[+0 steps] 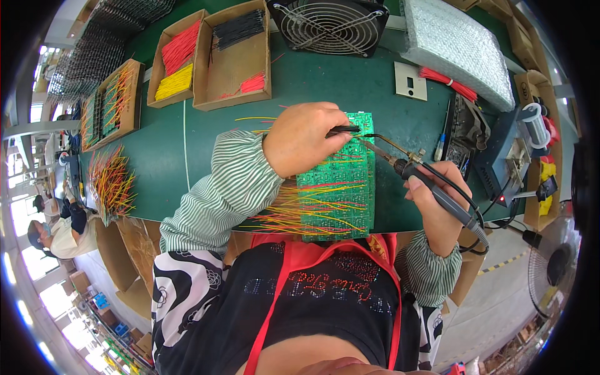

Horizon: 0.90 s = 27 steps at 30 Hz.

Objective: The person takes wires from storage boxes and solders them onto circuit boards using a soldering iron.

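My left hand [308, 137] is closed around a small bunch of black wires [342, 130], their ends pointing right over the far part of a green circuit board panel [334, 175]. My right hand [440, 199] grips a soldering iron [437, 194] with a thin metal solder feed tube [394, 144] attached. The iron's tip is close to the black wire ends, above the board; whether it touches cannot be seen. Red and yellow wires [287, 209] stick out leftward from the panel. Part of the panel's far left lies hidden under my left hand.
Cardboard trays of red and yellow wires [175, 75] and black wires [237, 30] stand at the back left. A fan [328, 28] is behind the board. Bubble wrap [459, 47], a solder spool [535, 122] and a blue soldering station [500, 159] are on the right. Wired boards [111, 106] lie far left.
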{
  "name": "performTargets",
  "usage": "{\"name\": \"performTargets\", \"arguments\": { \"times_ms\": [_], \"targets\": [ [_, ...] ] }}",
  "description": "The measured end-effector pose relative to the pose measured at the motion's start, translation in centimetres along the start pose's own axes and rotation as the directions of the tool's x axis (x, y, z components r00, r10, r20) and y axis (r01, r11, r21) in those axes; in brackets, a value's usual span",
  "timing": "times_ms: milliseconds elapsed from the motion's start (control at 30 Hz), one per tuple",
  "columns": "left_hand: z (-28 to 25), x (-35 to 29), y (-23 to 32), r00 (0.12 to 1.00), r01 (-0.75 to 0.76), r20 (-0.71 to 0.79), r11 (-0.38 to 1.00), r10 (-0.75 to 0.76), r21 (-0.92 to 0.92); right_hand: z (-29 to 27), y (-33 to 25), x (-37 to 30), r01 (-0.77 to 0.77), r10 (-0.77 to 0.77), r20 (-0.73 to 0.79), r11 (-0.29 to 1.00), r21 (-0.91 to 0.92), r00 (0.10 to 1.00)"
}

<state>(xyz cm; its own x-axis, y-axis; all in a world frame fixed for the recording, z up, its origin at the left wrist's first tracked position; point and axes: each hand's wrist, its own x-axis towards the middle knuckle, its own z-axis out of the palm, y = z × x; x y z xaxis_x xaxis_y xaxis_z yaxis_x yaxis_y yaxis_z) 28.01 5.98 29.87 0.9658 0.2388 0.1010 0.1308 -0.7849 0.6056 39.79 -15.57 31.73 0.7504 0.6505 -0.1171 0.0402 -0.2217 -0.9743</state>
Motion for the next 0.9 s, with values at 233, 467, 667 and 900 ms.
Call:
{"name": "performTargets", "arguments": {
  "times_ms": [233, 467, 667, 900],
  "targets": [
    [-0.1, 0.0, 0.0, 1.000, 0.008, 0.014, 1.000, -0.008, -0.010, -0.1, -0.6, -0.3, 0.002, 0.000, -0.032, 0.999, 0.051, 0.999],
    [0.0, 0.1, 0.0, 1.000, -0.003, 0.013, 1.000, 0.003, -0.017, -0.7, -0.9, -1.0, 0.022, -0.019, -0.036, 0.997, 0.070, 0.999],
    [-1.5, -1.0, -0.2, 1.000, -0.010, -0.010, 0.999, 0.010, 0.042, -0.7, -1.1, -2.1, 0.008, -0.006, -0.021, 0.997, 0.075, 1.000],
    [-5.2, -6.2, 1.3, 0.978, 0.162, -0.174, 0.947, -0.116, 0.276, -0.1, -0.2, -3.4, 0.040, -0.040, 0.035, 0.999, -0.017, 0.999]
  ]
}}
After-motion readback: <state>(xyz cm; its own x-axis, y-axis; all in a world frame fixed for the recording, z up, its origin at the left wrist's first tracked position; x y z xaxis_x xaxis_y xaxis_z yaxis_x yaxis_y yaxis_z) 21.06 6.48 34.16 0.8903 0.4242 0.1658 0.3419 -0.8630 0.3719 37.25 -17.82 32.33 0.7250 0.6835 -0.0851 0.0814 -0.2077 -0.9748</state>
